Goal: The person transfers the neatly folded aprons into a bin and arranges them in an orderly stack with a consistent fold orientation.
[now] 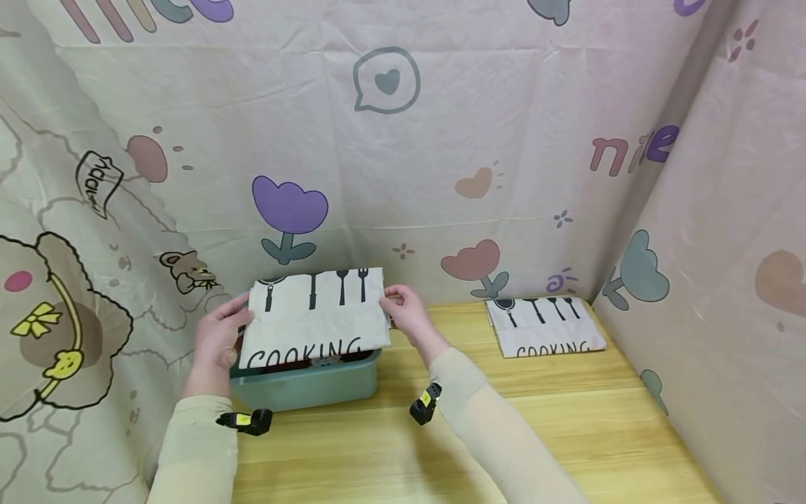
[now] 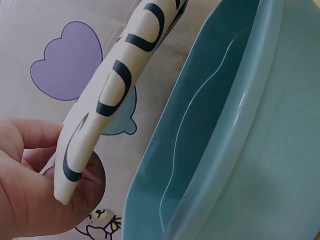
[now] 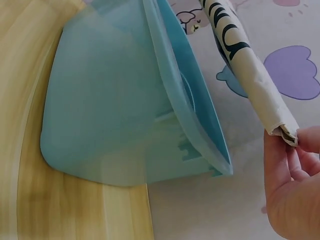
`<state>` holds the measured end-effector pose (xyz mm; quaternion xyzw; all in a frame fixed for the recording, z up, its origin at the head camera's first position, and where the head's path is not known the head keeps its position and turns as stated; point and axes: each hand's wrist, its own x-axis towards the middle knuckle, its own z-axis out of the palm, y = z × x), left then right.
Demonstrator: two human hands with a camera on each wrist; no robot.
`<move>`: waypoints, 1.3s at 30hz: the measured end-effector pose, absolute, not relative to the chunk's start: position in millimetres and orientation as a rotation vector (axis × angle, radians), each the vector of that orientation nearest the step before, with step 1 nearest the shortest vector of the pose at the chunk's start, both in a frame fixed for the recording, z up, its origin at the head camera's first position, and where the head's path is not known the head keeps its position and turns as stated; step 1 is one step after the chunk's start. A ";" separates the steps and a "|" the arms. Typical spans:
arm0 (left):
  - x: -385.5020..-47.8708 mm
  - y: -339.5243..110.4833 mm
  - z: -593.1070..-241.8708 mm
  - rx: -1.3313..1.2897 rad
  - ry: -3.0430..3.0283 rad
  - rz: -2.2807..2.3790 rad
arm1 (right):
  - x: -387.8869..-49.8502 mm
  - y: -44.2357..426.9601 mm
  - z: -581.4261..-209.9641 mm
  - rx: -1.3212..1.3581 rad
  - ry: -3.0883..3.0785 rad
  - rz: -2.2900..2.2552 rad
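Observation:
A folded white cloth (image 1: 315,318) printed with dark utensils and the word COOKING is held above a blue-green plastic bin (image 1: 308,387). My left hand (image 1: 214,336) pinches its left edge between thumb and fingers, as the left wrist view also shows. At the opposite edge, my right hand (image 1: 408,313) grips the cloth with thumb and fingertips. Both wrist views show the cloth (image 2: 107,95) apart from the bin's rim (image 3: 165,65). Dark and reddish contents show in a narrow strip under the cloth; what they are is mostly hidden.
A second folded cloth (image 1: 544,327) with the same print lies on the wooden table (image 1: 504,420) at the back right. Printed fabric curtains (image 1: 403,154) close off the back and both sides. The bin stands near the left curtain.

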<state>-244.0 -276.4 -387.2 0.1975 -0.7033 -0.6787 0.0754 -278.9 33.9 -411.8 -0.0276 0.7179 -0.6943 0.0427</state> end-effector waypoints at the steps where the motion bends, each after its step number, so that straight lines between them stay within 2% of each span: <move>1: -244.6 -278.0 -386.7 0.590 -2.120 -2.024 | -279.1 32.3 -411.0 -0.086 2.188 -2.123; 11: -248.7 -292.3 -383.7 0.579 -2.225 -1.936 | -280.1 17.0 -409.7 -0.067 2.204 -2.087; 39: -249.6 -309.6 -390.2 0.773 -2.290 -1.875 | -284.2 -8.3 -412.3 -0.037 2.499 -1.828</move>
